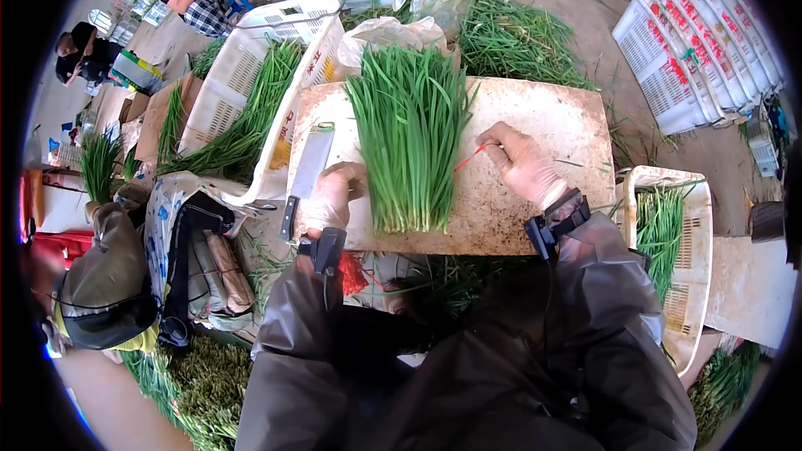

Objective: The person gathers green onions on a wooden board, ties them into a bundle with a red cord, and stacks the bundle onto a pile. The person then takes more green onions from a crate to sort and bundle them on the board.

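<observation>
A wide bunch of green leafy stalks (411,134) lies on a worn, stained board (543,117), leaf tips away from me and pale ends toward me. My right hand (520,163), in a thin glove, pinches a thin red tie (470,158) that runs to the bunch's right side. At the bunch's left edge is my left hand (332,192), also gloved, with fingers curled and partly hidden beside the stalks; what they hold, if anything, cannot be made out. A cleaver (312,160) with a black handle lies on the board just left of my left hand.
White crates with greens stand at the left (230,75) and right (697,259). Stacked crates (668,58) are at the upper right. Loose greens (518,38) lie beyond the board. A co-worker (104,276) sits at the left; two people are farther back. Red ties (353,274) hang below the board.
</observation>
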Demonstrator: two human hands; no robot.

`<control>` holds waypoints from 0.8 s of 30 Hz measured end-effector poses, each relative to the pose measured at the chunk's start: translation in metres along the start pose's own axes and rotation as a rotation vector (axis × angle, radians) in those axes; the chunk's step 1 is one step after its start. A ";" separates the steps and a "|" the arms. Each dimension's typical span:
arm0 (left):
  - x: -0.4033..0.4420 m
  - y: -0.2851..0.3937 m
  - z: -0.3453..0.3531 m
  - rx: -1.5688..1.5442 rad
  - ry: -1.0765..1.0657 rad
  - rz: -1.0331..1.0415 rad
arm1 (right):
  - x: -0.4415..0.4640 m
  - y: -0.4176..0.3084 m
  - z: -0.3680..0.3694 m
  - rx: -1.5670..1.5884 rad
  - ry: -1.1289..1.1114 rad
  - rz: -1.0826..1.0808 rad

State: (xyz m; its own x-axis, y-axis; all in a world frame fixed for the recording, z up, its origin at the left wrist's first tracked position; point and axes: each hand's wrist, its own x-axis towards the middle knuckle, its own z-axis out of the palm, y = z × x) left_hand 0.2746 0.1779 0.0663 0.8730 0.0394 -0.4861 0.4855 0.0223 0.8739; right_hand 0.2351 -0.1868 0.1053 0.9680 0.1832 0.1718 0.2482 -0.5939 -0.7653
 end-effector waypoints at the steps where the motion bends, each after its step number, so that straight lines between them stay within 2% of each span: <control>1: -0.004 0.004 0.003 0.018 -0.015 0.014 | 0.003 -0.005 0.005 0.077 -0.025 0.016; 4: -0.013 0.011 0.015 -0.025 -0.021 0.028 | 0.009 -0.016 0.019 0.281 -0.073 0.067; 6: -0.019 0.016 0.025 -0.062 -0.015 0.035 | 0.015 -0.010 0.038 0.322 -0.011 -0.043; 9: -0.024 0.021 0.039 -0.070 -0.022 0.056 | 0.023 -0.016 0.059 0.380 -0.017 -0.086; 12: -0.029 0.023 0.049 -0.065 -0.048 0.086 | 0.028 -0.038 0.064 0.399 -0.080 0.001; 19: -0.036 0.025 0.080 0.277 -0.168 0.231 | 0.028 -0.026 0.086 0.492 -0.154 0.133; 22: -0.045 0.026 0.082 0.454 -0.280 0.210 | 0.021 -0.019 0.084 0.712 -0.228 0.224; 24: -0.062 0.032 0.085 0.605 -0.361 0.241 | 0.010 -0.021 0.072 0.537 -0.307 0.063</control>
State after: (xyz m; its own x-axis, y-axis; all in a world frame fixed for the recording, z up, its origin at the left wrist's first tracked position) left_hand 0.2398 0.0917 0.1250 0.8683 -0.3599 -0.3414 0.1274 -0.5034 0.8546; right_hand 0.2371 -0.1158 0.0782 0.9054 0.4245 -0.0093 0.0596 -0.1488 -0.9871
